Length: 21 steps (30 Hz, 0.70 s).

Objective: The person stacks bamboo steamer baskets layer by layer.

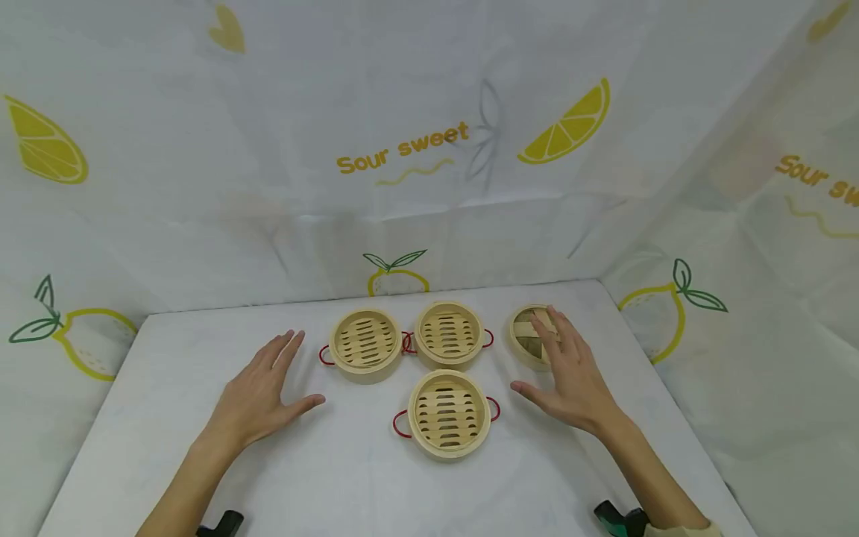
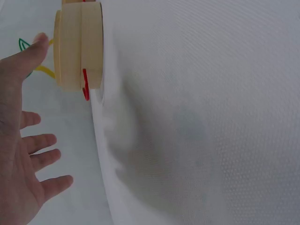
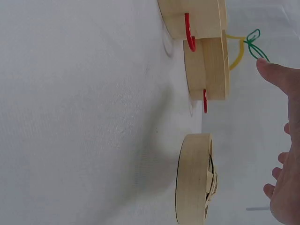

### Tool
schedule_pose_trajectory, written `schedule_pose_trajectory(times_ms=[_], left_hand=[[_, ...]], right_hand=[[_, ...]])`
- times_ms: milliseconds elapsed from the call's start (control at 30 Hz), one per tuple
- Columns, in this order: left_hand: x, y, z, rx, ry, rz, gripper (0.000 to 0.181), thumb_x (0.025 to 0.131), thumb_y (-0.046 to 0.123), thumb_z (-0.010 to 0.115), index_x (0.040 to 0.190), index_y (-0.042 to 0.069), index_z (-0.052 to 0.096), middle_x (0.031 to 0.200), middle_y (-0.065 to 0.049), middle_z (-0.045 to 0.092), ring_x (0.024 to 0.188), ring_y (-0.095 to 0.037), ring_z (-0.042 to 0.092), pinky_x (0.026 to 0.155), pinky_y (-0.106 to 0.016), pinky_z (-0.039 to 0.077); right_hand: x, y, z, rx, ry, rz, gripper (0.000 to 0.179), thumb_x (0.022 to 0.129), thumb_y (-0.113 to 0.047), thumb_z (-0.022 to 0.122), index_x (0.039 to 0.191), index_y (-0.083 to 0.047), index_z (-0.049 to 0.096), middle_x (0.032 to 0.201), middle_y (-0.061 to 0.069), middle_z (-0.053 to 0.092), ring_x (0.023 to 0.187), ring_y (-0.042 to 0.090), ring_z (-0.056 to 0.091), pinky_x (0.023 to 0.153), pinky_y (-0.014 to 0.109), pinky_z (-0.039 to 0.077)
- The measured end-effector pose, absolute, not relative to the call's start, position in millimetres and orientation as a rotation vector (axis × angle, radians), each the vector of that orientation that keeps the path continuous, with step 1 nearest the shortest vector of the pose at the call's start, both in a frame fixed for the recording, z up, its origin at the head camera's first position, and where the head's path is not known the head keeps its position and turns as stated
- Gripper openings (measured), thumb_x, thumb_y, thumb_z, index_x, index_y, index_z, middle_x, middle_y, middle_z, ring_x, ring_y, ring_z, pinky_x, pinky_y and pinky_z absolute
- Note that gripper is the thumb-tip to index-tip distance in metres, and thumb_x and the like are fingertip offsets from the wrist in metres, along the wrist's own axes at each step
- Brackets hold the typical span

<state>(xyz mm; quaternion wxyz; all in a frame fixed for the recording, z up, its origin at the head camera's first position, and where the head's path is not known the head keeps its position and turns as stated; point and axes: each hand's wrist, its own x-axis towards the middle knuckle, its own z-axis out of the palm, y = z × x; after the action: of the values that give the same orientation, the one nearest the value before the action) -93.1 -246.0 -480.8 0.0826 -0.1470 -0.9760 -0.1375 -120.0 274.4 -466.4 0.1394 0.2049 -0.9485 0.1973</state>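
Observation:
Three round bamboo steamer baskets with slotted bottoms and red side handles are on the table: a back left basket (image 1: 365, 343), a back middle basket (image 1: 449, 335) and a front basket (image 1: 449, 416). To their right lies a woven bamboo lid (image 1: 530, 337), partly hidden by the right hand's fingers. My left hand (image 1: 258, 395) hovers left of the back left basket with its fingers spread, touching nothing. Over the lid's right side, my right hand (image 1: 570, 377) is held with straight fingers; the right wrist view shows a gap between it and the lid (image 3: 193, 180).
A white cloth covers the table (image 1: 322, 477). Behind and to the right hangs a white curtain (image 1: 268, 149) printed with lemons and lettering. Dark wrist straps show near both forearms at the lower edge.

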Motion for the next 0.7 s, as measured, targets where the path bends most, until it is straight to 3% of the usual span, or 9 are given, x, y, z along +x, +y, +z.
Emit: schedule_pose_trajectory(times_ms=[333, 533, 633, 700], left_hand=[[-96, -242, -489, -0.419, -3.034, -0.626, 0.116, 0.084, 0.069, 0.084, 0.169, 0.011, 0.032, 0.166, -0.022, 0.049, 0.149, -0.047, 0.051, 0.100, -0.073, 0.061], [-104, -237, -492, -0.419, -3.042, -0.826, 0.111, 0.090, 0.060, 0.084, 0.169, 0.005, 0.030, 0.166, -0.028, 0.046, 0.152, -0.052, 0.046, 0.118, -0.075, 0.048], [-107, -234, -494, -0.424, -3.033, -0.985, 0.104, 0.094, 0.049, 0.084, 0.168, 0.000, 0.030, 0.167, -0.030, 0.044, 0.154, -0.054, 0.044, 0.123, -0.074, 0.043], [-109, -233, -496, -0.437, -3.016, -1.080, 0.100, 0.095, 0.043, 0.084, 0.167, -0.003, 0.031, 0.167, -0.031, 0.043, 0.153, -0.054, 0.045, 0.124, -0.071, 0.045]], right_hand=[[-111, 262, -467, 0.611, -2.749, 0.891, 0.118, 0.076, -0.038, 0.097, 0.172, -0.023, 0.030, 0.179, 0.016, 0.024, 0.160, 0.047, 0.030, 0.116, 0.083, 0.040], [-103, 255, -471, 0.661, -2.739, 1.101, 0.116, 0.077, -0.029, 0.097, 0.171, -0.017, 0.030, 0.178, 0.018, 0.025, 0.163, 0.047, 0.024, 0.118, 0.085, 0.033], [-102, 251, -473, 0.674, -2.758, 1.206, 0.118, 0.079, -0.028, 0.097, 0.173, -0.024, 0.026, 0.179, 0.013, 0.025, 0.165, 0.041, 0.024, 0.124, 0.077, 0.034], [-102, 247, -474, 0.687, -2.762, 1.264, 0.120, 0.078, -0.027, 0.098, 0.173, -0.029, 0.024, 0.179, 0.008, 0.026, 0.166, 0.033, 0.026, 0.132, 0.059, 0.037]])
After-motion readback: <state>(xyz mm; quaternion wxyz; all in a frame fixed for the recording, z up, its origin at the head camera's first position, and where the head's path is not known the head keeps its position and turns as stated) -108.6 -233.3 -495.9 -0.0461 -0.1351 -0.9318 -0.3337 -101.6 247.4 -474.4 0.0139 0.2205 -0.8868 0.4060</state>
